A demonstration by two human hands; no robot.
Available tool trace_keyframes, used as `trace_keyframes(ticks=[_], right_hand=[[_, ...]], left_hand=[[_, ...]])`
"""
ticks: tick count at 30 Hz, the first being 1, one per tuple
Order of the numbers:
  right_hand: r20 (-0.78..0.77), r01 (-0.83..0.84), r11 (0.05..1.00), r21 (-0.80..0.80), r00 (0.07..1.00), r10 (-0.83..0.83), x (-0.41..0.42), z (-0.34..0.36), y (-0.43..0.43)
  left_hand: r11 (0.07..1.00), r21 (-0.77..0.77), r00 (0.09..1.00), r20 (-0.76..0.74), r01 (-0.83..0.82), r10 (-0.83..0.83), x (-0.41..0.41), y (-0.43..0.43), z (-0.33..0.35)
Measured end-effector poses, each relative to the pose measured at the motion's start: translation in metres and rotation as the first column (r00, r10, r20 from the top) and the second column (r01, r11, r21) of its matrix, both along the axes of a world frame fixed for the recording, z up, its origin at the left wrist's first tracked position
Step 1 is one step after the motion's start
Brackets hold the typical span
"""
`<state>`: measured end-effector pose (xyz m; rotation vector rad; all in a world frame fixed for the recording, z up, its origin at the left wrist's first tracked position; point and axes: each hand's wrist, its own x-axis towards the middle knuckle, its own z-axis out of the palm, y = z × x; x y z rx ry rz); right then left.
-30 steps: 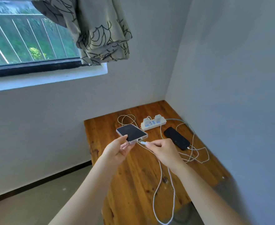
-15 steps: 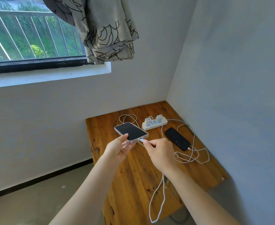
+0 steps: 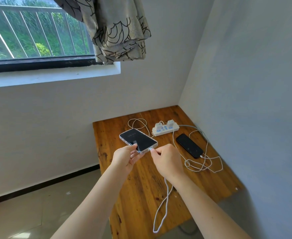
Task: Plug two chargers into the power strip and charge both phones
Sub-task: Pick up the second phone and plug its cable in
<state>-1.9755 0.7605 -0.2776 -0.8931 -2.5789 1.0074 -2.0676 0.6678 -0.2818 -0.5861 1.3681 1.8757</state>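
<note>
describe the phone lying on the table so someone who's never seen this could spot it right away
Start at the wooden table in the corner and find the white power strip near its far edge. Just right of the strip lies a slim black phone, flat, with a white cable in its near end. Unlike the clear-cased phone, no hand holds it.

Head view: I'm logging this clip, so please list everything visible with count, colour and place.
table: one, brown wood, room corner
power strip: one, white, table's far side
chargers: two, white, plugged into the strip
clear-cased phone: one, dark screen, held above the table
black phone: one, on the table, cable attached
cables: white, looped on the table, one hanging off the near edge
curtain: one, beige patterned, by the window
window: one, barred, upper left
left hand: holds the clear-cased phone
right hand: pinches the cable plug at the phone's port
</note>
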Motion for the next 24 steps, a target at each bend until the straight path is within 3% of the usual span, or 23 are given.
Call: trace_keyframes(ticks=[5, 10, 24], right_hand=[[0.037, -0.024, 0.957, -0.290, 0.999, 0.037, 0.002, -0.005, 0.010], [0.032, 0.027, 0.801, -0.598, 0.999, -0.010, 0.008, -0.010, 0.016], [0.024, -0.007, 0.804, -0.594, 0.999, 0.026, 0.011, -0.016, 0.020]], left_hand=[[1.000, -0.006, 0.999, -0.029, 0.024, -0.024, -0.002, -0.002, -0.007], [0.997, 0.052, 0.998, -0.017, 0.064, -0.063, -0.002, -0.004, -0.015], [0.977, 0.165, 0.990, 0.007, 0.138, -0.141, -0.009, -0.009, -0.026]])
